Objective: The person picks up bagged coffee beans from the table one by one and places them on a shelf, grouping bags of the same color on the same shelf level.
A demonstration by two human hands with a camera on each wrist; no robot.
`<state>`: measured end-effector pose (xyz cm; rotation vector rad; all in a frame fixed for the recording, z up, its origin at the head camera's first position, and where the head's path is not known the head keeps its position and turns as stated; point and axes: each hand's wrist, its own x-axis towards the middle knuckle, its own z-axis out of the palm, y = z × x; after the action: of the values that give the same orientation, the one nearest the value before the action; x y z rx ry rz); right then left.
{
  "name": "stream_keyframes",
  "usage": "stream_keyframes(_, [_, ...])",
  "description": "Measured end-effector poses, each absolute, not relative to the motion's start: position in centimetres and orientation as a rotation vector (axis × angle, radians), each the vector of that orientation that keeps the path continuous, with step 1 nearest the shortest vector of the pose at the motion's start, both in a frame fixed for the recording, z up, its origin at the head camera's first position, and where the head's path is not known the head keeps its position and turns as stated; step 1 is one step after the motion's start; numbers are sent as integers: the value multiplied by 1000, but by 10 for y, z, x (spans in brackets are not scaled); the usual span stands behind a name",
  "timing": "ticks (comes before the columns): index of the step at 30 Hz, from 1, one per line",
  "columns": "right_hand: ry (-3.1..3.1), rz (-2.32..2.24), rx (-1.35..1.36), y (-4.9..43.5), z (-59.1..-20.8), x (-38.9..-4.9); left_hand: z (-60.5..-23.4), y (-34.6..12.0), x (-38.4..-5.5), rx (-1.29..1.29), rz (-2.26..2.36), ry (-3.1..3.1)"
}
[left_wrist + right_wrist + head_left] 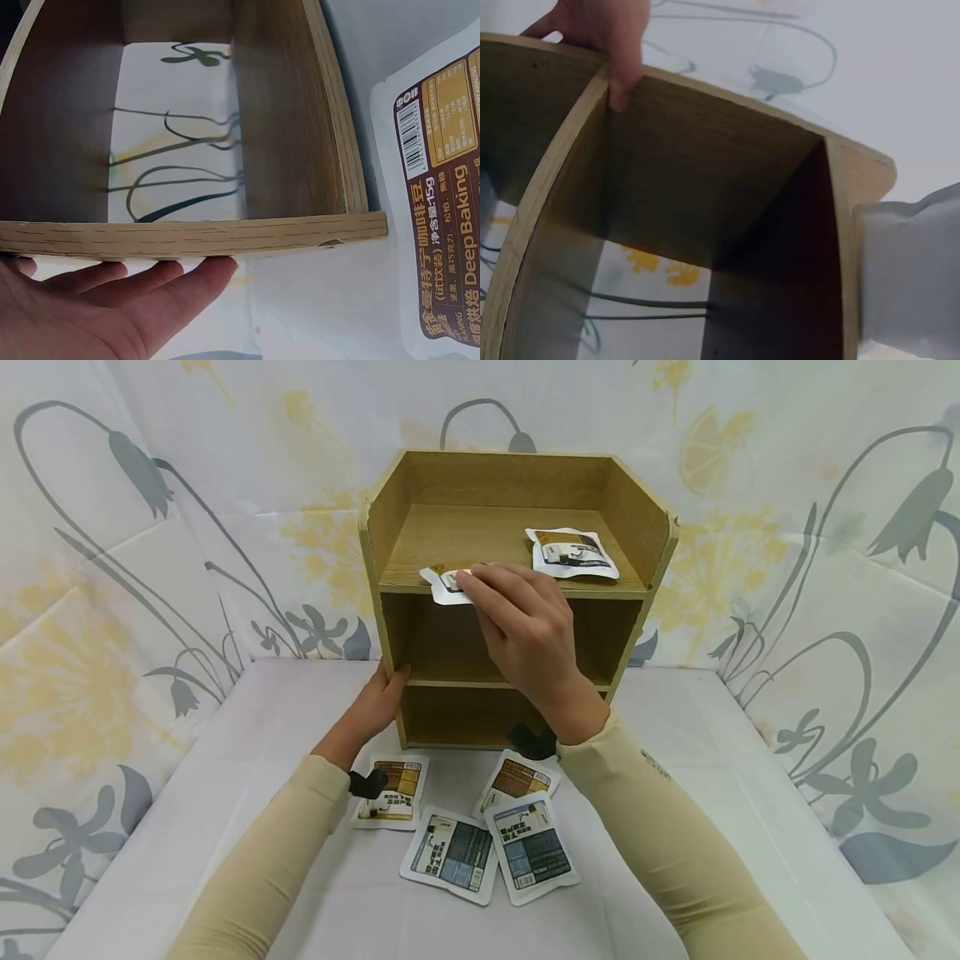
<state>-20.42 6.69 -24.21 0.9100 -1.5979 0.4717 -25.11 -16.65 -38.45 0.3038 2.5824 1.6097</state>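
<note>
A small wooden shelf unit (480, 531) with a walled top and two compartments below stands upright on the white cloth. My left hand (378, 700) holds its left side panel, thumb over the front edge at the middle board; the right wrist view shows this hand (611, 34) too. At the top board's front left edge, my right hand (532, 627) pinches a white-edged coffee bean packet (448, 589). That packet's pale back (911, 277) shows beside the board in the right wrist view. Another brown-labelled coffee packet (573, 553) lies at the top board's right.
In front of the unit lie two brown-labelled packets, one at left (390, 792) and one at right (516, 783). Two blue-labelled packets (452, 856) lie nearer, the right one (531, 847) overlapping the brown one. A flower-print cloth (787, 568) hangs behind.
</note>
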Motion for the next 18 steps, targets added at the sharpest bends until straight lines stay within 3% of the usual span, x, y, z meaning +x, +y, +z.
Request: stream_keyframes(18, [-1826, 331, 902, 55, -245, -220, -384, -166, -250, 309, 1626, 2581])
